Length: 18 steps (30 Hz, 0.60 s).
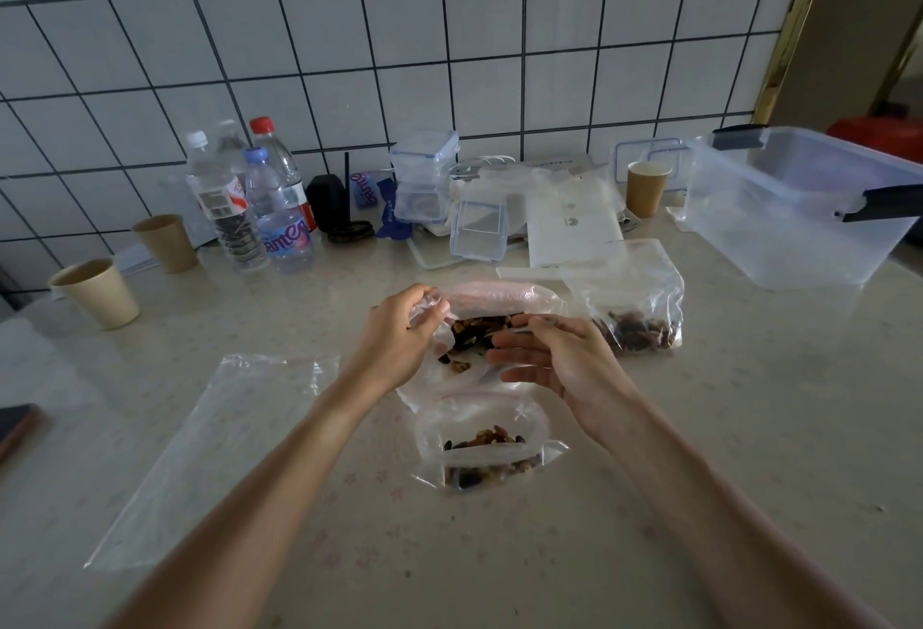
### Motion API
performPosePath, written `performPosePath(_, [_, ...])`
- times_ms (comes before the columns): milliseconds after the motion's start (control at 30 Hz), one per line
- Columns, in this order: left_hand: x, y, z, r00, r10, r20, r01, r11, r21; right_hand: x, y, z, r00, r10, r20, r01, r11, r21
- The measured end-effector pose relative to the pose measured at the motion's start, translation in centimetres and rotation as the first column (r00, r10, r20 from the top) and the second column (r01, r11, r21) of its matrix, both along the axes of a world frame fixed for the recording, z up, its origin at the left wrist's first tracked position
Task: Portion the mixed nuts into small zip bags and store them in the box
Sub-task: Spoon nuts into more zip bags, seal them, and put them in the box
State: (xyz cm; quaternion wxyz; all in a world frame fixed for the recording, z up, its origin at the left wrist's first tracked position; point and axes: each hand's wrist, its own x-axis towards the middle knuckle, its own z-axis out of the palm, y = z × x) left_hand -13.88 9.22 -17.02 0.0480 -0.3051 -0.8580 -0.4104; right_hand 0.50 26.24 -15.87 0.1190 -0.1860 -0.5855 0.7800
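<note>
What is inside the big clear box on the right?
Nothing shows through the clear storage box: its see-through walls and floor look bare. Its right end runs out of the picture, so that corner is unseen.

White wall tiles [399, 29] are being crossed by a dark grid of grout. Brown and black mixed nuts [479, 331] are being shown through a clear bag. A red bottle cap [261, 124] is being seen beside brown paper cups [648, 188].

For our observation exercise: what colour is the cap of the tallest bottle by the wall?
Red; the cap shows clearly in the head view.
</note>
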Motion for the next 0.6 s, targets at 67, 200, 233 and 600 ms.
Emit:
performPosePath(67, [0.0, 0.1, 0.1, 1.0, 0.004, -0.008, -0.004, 1.0, -0.007, 0.0, 0.0, 0.1, 1.0, -0.02, -0.004, 0.02, 1.0, -0.008])
performPosePath(200, [-0.2, 0.0, 0.4, 0.999, 0.041, -0.009, -0.041, 0.999, 0.01, 0.1, 0.4, 0.4, 0.996, -0.088, -0.006, 0.088, 0.996, -0.018])
performPosePath(233, [-0.1, 0.0, 0.6, 0.999, 0.049, -0.003, -0.049, 0.999, 0.007, 0.1, 0.4, 0.4, 0.995, -0.095, -0.008, 0.094, 0.995, -0.019])
performPosePath(600, [1.8, -2.1, 2.6, 0.984, 0.12, -0.131, -0.123, 0.992, -0.013, 0.2, 1.1, 0.8, 0.984, -0.163, -0.073, 0.164, 0.986, 0.02])
